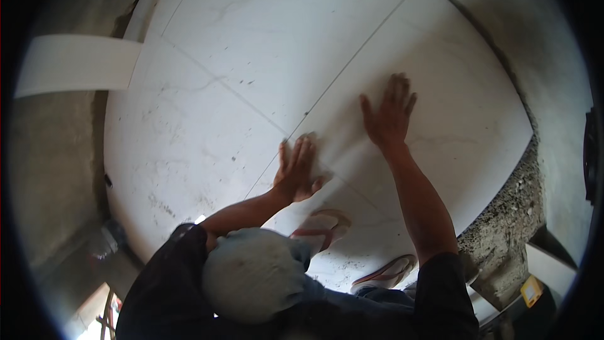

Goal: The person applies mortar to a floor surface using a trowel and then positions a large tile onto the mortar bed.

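Both of my hands lie with fingers spread on large white marble-look floor tiles point(207, 126). My left hand point(296, 167) is low in the middle of the head view, its fingertips beside the long thin joint running diagonally between tiles. My right hand point(387, 113) is farther forward and right, palm down on the tile to the right of that joint. Neither hand holds anything. Below my hands are my feet in flip-flops point(321, 233) and my bent leg in worn light blue-grey fabric point(251, 274).
Plastered walls point(550, 50) surround the tiles. A white strip point(75, 63) juts in at the left. Rough grey mortar point(503, 214) shows along the right edge. A yellow object point(530, 291) is at lower right, and a transparent plastic item point(110, 239) sits at lower left.
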`<move>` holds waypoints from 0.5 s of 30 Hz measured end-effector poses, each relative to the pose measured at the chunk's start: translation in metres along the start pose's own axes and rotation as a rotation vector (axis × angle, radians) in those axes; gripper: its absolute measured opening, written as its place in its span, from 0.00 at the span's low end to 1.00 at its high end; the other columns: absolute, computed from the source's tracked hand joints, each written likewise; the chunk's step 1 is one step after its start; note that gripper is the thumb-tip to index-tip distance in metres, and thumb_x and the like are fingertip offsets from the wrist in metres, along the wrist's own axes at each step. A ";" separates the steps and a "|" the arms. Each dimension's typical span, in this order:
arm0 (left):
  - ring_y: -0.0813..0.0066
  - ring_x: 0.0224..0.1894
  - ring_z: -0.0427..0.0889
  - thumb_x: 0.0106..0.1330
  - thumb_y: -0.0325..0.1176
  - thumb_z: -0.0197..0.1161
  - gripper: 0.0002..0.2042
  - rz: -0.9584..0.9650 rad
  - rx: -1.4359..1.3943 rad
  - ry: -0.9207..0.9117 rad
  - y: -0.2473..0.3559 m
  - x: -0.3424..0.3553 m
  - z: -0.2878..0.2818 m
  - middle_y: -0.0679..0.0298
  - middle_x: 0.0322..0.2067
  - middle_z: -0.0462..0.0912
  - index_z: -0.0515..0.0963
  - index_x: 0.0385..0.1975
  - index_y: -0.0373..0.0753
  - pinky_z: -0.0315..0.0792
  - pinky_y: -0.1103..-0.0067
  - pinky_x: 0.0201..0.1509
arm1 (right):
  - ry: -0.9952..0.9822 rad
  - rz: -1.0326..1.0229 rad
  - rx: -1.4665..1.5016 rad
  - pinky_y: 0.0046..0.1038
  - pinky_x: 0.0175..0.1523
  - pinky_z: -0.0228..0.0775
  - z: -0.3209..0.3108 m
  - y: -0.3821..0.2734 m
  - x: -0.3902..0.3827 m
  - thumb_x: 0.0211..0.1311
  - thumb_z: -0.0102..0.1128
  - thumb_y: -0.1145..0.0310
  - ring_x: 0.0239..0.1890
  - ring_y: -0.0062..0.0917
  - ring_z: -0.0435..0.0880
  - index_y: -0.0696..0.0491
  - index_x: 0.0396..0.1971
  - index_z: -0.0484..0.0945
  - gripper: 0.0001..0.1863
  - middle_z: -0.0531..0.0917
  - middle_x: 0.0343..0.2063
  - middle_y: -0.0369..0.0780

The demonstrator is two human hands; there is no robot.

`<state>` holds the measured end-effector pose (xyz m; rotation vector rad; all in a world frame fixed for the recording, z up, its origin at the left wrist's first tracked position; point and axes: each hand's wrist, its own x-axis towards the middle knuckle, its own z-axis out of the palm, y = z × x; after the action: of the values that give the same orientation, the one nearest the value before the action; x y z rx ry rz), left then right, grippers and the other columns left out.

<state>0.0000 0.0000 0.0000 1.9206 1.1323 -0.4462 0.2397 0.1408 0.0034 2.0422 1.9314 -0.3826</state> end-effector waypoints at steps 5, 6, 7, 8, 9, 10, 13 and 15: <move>0.49 0.72 0.35 0.61 0.59 0.46 0.43 -0.184 0.326 0.355 -0.088 0.070 -0.072 0.43 0.68 0.40 0.47 0.66 0.27 0.24 0.46 0.68 | 0.870 0.414 0.252 0.50 0.71 0.28 -0.010 0.072 0.134 0.64 0.44 0.41 0.72 0.43 0.40 0.63 0.67 0.44 0.46 0.46 0.69 0.52; 0.49 0.72 0.34 0.61 0.60 0.46 0.45 -0.184 0.309 0.427 -0.090 0.076 -0.070 0.42 0.68 0.39 0.45 0.66 0.25 0.25 0.49 0.69 | 0.381 0.467 0.143 0.49 0.71 0.28 0.008 0.055 0.112 0.65 0.41 0.41 0.72 0.43 0.40 0.64 0.67 0.44 0.45 0.46 0.68 0.52; 0.49 0.72 0.34 0.61 0.60 0.46 0.45 -0.170 0.313 0.436 -0.084 0.090 -0.083 0.42 0.68 0.39 0.45 0.66 0.25 0.25 0.49 0.69 | 0.393 0.479 0.140 0.49 0.71 0.28 0.014 0.058 0.119 0.65 0.41 0.41 0.72 0.43 0.40 0.64 0.67 0.44 0.45 0.46 0.68 0.52; 0.50 0.72 0.33 0.62 0.60 0.46 0.45 -0.200 0.293 0.489 -0.075 0.107 -0.100 0.43 0.68 0.39 0.44 0.66 0.25 0.27 0.51 0.70 | 0.408 0.410 0.158 0.50 0.71 0.29 0.017 0.065 0.125 0.65 0.40 0.40 0.72 0.43 0.41 0.64 0.66 0.44 0.45 0.47 0.68 0.52; 0.50 0.72 0.33 0.62 0.60 0.46 0.45 -0.233 0.270 0.526 -0.067 0.117 -0.110 0.43 0.69 0.38 0.43 0.66 0.26 0.28 0.53 0.71 | 0.407 0.341 0.176 0.50 0.71 0.29 0.021 0.070 0.123 0.65 0.39 0.40 0.71 0.44 0.41 0.64 0.66 0.45 0.45 0.48 0.68 0.53; 0.50 0.72 0.34 0.63 0.59 0.46 0.44 -0.229 0.317 0.562 -0.063 0.133 -0.125 0.43 0.68 0.39 0.43 0.66 0.26 0.30 0.57 0.72 | 0.426 0.360 0.173 0.50 0.71 0.29 0.013 0.075 0.133 0.65 0.39 0.40 0.71 0.44 0.41 0.64 0.66 0.45 0.45 0.48 0.68 0.53; 0.47 0.71 0.35 0.63 0.56 0.47 0.43 -0.149 0.356 0.576 -0.060 0.170 -0.160 0.41 0.68 0.40 0.45 0.65 0.23 0.31 0.56 0.72 | 0.603 0.383 0.309 0.52 0.70 0.30 -0.019 0.077 0.174 0.65 0.40 0.40 0.71 0.43 0.43 0.65 0.66 0.46 0.45 0.50 0.67 0.52; 0.47 0.71 0.35 0.63 0.56 0.47 0.43 -0.087 0.379 0.584 -0.062 0.194 -0.176 0.42 0.68 0.40 0.45 0.66 0.24 0.31 0.56 0.72 | 0.937 0.361 0.431 0.52 0.70 0.32 -0.063 0.070 0.178 0.64 0.40 0.39 0.71 0.43 0.44 0.64 0.66 0.48 0.45 0.52 0.67 0.52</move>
<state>0.0310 0.2620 -0.0536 2.4299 1.5946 -0.1463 0.3193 0.3258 -0.0059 3.1820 1.9267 0.3570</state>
